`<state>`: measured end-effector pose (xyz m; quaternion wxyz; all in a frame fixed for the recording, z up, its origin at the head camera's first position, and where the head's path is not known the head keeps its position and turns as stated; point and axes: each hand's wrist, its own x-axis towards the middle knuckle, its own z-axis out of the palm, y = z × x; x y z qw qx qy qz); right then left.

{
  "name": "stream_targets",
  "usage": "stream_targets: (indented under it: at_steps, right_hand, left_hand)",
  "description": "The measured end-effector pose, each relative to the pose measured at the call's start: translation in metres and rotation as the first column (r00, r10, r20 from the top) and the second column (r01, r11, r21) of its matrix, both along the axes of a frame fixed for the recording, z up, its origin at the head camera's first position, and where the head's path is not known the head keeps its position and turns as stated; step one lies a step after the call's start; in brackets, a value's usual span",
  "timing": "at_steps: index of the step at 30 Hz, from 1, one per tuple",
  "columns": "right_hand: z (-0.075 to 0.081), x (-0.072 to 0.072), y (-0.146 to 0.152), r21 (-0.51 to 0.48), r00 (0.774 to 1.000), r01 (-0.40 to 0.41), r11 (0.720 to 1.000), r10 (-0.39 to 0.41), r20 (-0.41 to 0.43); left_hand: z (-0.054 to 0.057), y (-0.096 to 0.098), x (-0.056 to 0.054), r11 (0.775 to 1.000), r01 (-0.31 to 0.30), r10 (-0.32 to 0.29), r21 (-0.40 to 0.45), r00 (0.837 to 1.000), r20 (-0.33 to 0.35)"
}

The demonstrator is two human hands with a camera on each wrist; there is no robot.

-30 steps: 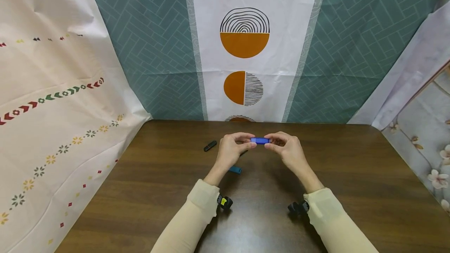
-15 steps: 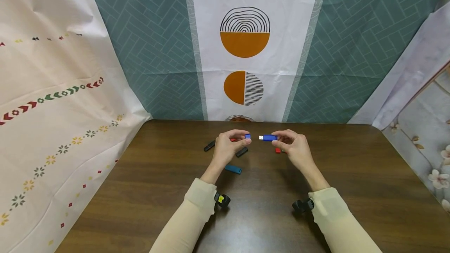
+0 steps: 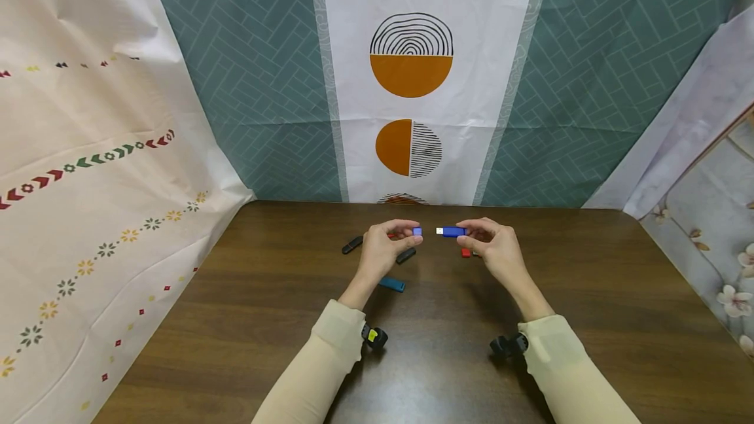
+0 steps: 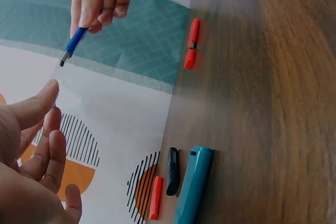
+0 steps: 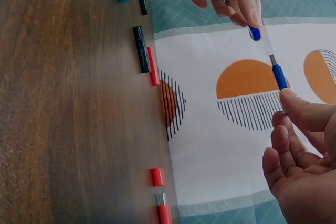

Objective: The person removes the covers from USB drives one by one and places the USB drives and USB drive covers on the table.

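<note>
Behind the counter, a teal-and-white cloth (image 3: 253, 84) covers the far side and a cream patterned cloth (image 3: 106, 214) the left. The brown counter (image 3: 247, 345) is wood-grained and carries several small sticks. Your two pale sleeves (image 3: 321, 355) come in from the near edge, a black wrist camera (image 3: 374, 337) at the left cuff. Your left hand (image 3: 381, 248) and your right hand (image 3: 493, 250) are raised over the far part, facing each other. The left grip pinches a small cap; the right grip pinches a blue drive, each between thumb and fingers. A teal stick (image 3: 393, 284) lies nearest you on the left. Farther off lie one black stick (image 3: 352, 245) to the left and a second black stick (image 3: 406, 255), with a red stick (image 5: 153, 65) close by the latter. The blue drive (image 3: 451, 231) points its bare metal plug left, toward the cap, clear of it. To the right lies a red cap (image 5: 158, 177). The blue cap (image 3: 417, 231) is at your left fingertips.
</note>
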<state>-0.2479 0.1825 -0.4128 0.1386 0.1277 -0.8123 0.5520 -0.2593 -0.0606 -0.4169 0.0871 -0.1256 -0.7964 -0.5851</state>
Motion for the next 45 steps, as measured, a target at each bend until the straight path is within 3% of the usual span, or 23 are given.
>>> stream_targets:
  at_steps: [10, 20, 28, 45]
  right_hand:
    - [-0.002, 0.000, 0.009, 0.003, 0.997, -0.020, 1.000, 0.020, 0.069]
    - [0.003, 0.000, 0.033, 0.050, 0.997, 0.003, 0.999, -0.007, 0.075]
    - [0.003, 0.003, 0.054, 0.121, 0.992, 0.006, 0.993, -0.022, 0.125]
    - [-0.008, 0.004, 0.087, 0.152, 0.970, -0.031, 0.988, -0.006, 0.241]
  left_hand:
    - [-0.006, 0.004, 0.001, 1.000, -0.008, 0.008, -0.009, 0.999, 0.031]
    - [-0.009, 0.021, -0.004, 0.999, 0.039, -0.038, -0.017, 0.997, 0.070]
    - [-0.009, 0.037, -0.003, 0.996, 0.067, -0.062, -0.059, 0.995, 0.083]
    - [-0.013, 0.067, -0.005, 0.978, 0.103, -0.085, -0.181, 0.991, 0.101]
